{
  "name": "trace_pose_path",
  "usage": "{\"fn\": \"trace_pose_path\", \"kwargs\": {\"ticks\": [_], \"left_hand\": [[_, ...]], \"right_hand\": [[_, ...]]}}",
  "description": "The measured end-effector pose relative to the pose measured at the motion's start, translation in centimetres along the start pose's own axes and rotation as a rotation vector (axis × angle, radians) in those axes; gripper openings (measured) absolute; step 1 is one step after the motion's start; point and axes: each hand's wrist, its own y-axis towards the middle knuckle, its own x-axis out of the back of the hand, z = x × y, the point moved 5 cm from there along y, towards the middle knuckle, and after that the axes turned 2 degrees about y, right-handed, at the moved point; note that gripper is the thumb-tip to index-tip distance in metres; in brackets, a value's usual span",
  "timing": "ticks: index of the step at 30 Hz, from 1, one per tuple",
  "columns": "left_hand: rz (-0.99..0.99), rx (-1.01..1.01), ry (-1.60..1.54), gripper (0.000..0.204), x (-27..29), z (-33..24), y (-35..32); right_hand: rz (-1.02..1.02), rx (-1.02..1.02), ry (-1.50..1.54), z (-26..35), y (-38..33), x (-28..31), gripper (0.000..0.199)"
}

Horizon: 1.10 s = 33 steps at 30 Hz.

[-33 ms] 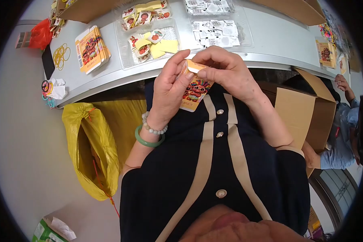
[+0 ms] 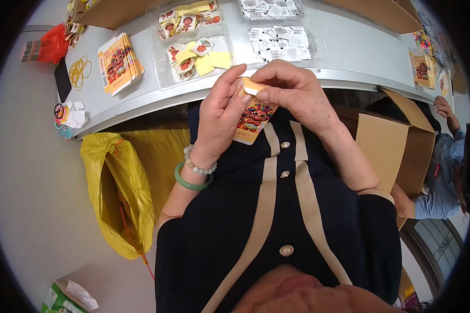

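A small orange carton (image 2: 255,119) with a cartoon figure on its front is held at the table's near edge, tilted. My left hand (image 2: 216,117) is closed around its left side, thumb on the front near the top. At its upper end, my right hand (image 2: 301,99) pinches the flap area between thumb and fingers. The pale inside of a flap shows by the right thumb. The carton's back and several fingertips are hidden. Beyond my hands, a clear plastic tray (image 2: 164,83) contains picture cards and yellow paper pieces.
Small white packets (image 2: 279,44) lie in another clear tray. Flat orange cartons (image 2: 120,65) are stacked at left, near rubber bands (image 2: 80,73), a dark phone (image 2: 62,81) and scissors (image 2: 60,111). A yellow sack (image 2: 115,193) hangs below; a cardboard box (image 2: 381,148) and a co-worker's arm (image 2: 433,206) are at right.
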Motion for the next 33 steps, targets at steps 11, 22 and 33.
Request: {"fn": "trace_pose_path", "kwargs": {"ticks": [11,22,33], "left_hand": [[-0.028,-0.029,-0.031,0.045,-0.1,-0.3,-0.3],[-0.079,-0.041,0.087,0.040,0.2,-0.5,-0.6],[-0.044,-0.122,0.354,0.039,1.3,-1.1,-0.7]], "right_hand": [[-0.142,0.097,-0.185,0.6,-0.4,-0.2,0.007],[-0.160,0.537,-0.841,3.2,-2.4,-1.7,0.011],[-0.098,0.505,-0.638,1.9,-1.6,-1.2,0.017]]}}
